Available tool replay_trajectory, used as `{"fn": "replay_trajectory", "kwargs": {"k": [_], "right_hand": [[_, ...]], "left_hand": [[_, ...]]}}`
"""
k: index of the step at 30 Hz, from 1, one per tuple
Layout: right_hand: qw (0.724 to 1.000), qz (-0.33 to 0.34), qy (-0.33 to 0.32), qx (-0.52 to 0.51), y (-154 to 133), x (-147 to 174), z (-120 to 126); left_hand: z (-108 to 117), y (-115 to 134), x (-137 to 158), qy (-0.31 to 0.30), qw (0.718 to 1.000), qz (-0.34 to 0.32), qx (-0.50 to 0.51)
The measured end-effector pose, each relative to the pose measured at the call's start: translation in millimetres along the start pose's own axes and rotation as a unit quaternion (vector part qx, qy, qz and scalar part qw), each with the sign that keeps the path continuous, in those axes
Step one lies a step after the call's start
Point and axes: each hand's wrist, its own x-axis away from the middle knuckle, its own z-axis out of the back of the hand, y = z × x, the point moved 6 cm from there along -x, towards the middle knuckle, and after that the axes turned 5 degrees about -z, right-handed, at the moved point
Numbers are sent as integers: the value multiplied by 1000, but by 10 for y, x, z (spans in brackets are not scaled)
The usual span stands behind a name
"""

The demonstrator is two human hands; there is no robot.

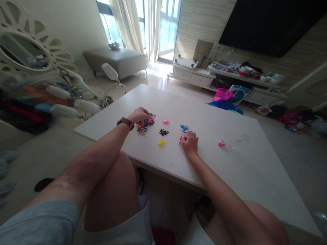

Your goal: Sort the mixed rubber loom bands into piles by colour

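Grey cloth of a sleeve [46,221] filled the lower left corner, close to the camera, beside pale shorts [120,223] and bare knees under the edge of a white table [217,163]. From the sleeve an arm ran forward to a wrist with a dark watch [125,123], and the left hand [139,114] hung over the upper part of a mixed pile [142,128] of small coloured bits, its fingers bent downward — whether they pinched anything, I could not tell. To the right of that pile lay small single-coloured heaps, set apart from one another: a pink heap [166,122] farthest from the person, a black heap [164,132] nearer, and a yellow heap [161,142] nearest. Further right were a blue heap [184,128] and, just on the near side of it, a red heap [182,139]. The right hand [191,142] was down at the red heap, partly covering it, fingers curled; I could not tell whether they gripped a bit. Well to the right, on the same table, lay a round pink thing [221,143] and a clear container [243,138] near it. Beyond the table stood a pink basket [221,94], a long bench [117,61] by the curtains [152,30] and — high on the wall — a black TV [270,23].
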Motion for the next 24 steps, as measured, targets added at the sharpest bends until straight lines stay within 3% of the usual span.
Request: {"fn": "replay_trajectory", "kwargs": {"k": [12,18,24], "right_hand": [[1000,9,-4,-4,-15,-3,-15],[1000,11,-9,1,-9,1,-6],[1000,14,-15,1,-12,2,-13]], "left_hand": [[-194,-240,-1,-166,972,47,-162],[-268,-222,-24,-176,958,47,-220],[-177,-117,8,-143,970,41,-193]]}}
